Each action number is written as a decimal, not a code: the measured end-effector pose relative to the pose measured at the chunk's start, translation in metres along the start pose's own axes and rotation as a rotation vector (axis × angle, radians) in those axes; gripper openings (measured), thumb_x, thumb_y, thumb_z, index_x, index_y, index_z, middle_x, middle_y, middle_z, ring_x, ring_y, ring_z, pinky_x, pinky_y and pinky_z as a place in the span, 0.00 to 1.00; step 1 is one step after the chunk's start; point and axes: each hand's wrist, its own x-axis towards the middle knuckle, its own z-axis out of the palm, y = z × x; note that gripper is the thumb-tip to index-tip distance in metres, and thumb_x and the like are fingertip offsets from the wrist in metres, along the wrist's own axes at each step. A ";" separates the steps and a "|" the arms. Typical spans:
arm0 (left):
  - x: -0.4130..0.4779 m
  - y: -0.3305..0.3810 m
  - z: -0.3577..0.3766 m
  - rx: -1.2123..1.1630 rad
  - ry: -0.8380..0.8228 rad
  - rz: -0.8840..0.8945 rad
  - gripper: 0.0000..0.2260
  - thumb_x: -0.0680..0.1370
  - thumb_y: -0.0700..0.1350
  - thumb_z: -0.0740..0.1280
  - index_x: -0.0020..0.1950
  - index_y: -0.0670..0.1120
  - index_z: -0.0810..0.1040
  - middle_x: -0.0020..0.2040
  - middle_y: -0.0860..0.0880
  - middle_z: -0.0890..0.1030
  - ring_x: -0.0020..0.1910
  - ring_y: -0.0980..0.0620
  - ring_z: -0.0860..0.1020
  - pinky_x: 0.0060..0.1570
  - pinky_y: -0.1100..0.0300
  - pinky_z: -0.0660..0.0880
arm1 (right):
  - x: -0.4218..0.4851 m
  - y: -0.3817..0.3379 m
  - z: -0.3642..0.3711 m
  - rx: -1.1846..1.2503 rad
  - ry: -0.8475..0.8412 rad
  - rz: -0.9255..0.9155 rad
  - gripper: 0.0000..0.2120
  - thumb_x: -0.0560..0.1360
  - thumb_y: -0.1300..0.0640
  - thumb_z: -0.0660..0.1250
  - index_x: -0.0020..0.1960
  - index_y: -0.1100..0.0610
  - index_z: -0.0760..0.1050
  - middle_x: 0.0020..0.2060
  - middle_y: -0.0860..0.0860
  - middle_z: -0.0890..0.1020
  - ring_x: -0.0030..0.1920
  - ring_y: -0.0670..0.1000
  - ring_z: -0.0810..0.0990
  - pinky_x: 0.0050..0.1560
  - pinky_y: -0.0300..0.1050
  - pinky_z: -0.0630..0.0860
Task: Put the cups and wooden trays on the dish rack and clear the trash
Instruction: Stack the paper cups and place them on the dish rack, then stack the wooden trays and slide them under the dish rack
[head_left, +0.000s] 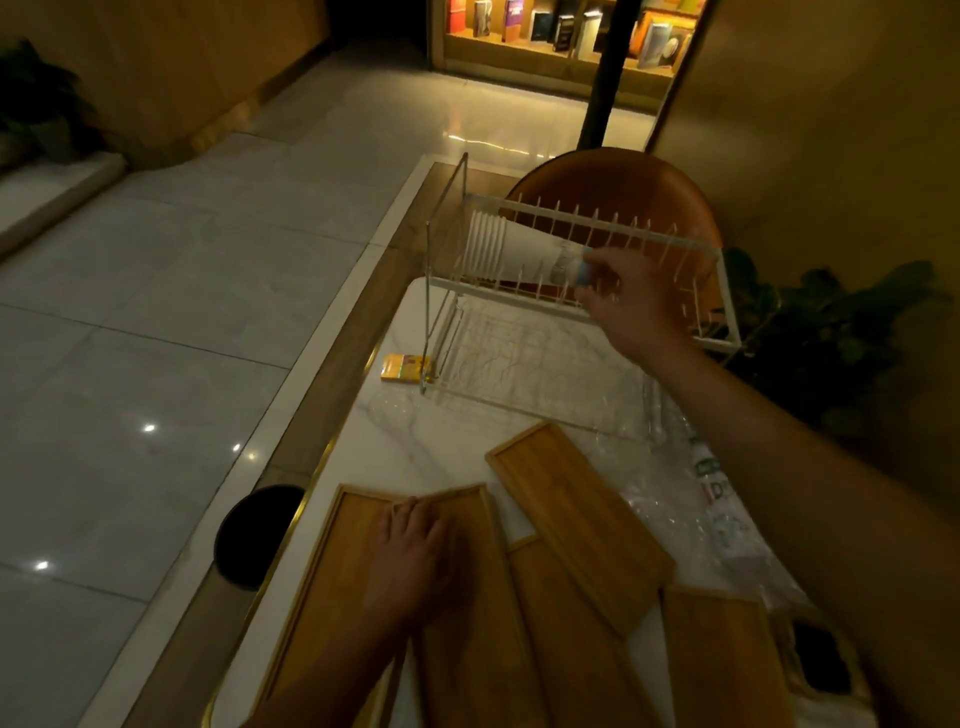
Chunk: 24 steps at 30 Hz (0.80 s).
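A white two-tier dish rack (649, 236) stands at the far end of the marble table (415, 447). My right hand (631, 306) grips the narrow end of a stack of white paper cups (519, 254) lying on its side across the rack's upper tier. Several wooden trays lie on the near part of the table, one angled tray (576, 519) in the middle. My left hand (415, 556) rests flat on the leftmost trays (467, 623). Crumpled clear plastic wrap (717, 519) lies along the table's right edge.
A small yellow packet (405, 368) sits by the rack's left foot. A clear plastic lid (392, 413) lies near it. A black round bin (257, 535) stands on the floor left of the table. An orange chair (623, 182) stands behind the rack. Plants (841, 332) are to the right.
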 end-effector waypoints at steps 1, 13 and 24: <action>-0.010 -0.002 0.002 -0.020 0.047 0.009 0.21 0.74 0.54 0.67 0.64 0.47 0.79 0.67 0.39 0.76 0.69 0.35 0.73 0.67 0.36 0.67 | -0.023 0.001 -0.001 0.046 0.002 0.020 0.17 0.72 0.56 0.71 0.60 0.50 0.77 0.52 0.48 0.79 0.52 0.48 0.78 0.53 0.48 0.79; -0.086 -0.034 0.014 -0.313 0.100 -0.624 0.33 0.76 0.59 0.68 0.76 0.46 0.65 0.72 0.39 0.69 0.69 0.37 0.69 0.66 0.39 0.69 | -0.361 0.100 0.010 0.002 -0.109 0.842 0.18 0.76 0.58 0.68 0.65 0.59 0.74 0.57 0.58 0.81 0.55 0.59 0.79 0.49 0.47 0.73; -0.068 -0.049 0.028 -0.324 0.026 -0.883 0.35 0.73 0.59 0.69 0.75 0.46 0.63 0.73 0.38 0.66 0.70 0.35 0.64 0.65 0.33 0.62 | -0.442 0.163 -0.018 -0.472 -0.202 1.030 0.18 0.76 0.59 0.65 0.63 0.64 0.71 0.54 0.64 0.76 0.51 0.64 0.76 0.51 0.54 0.74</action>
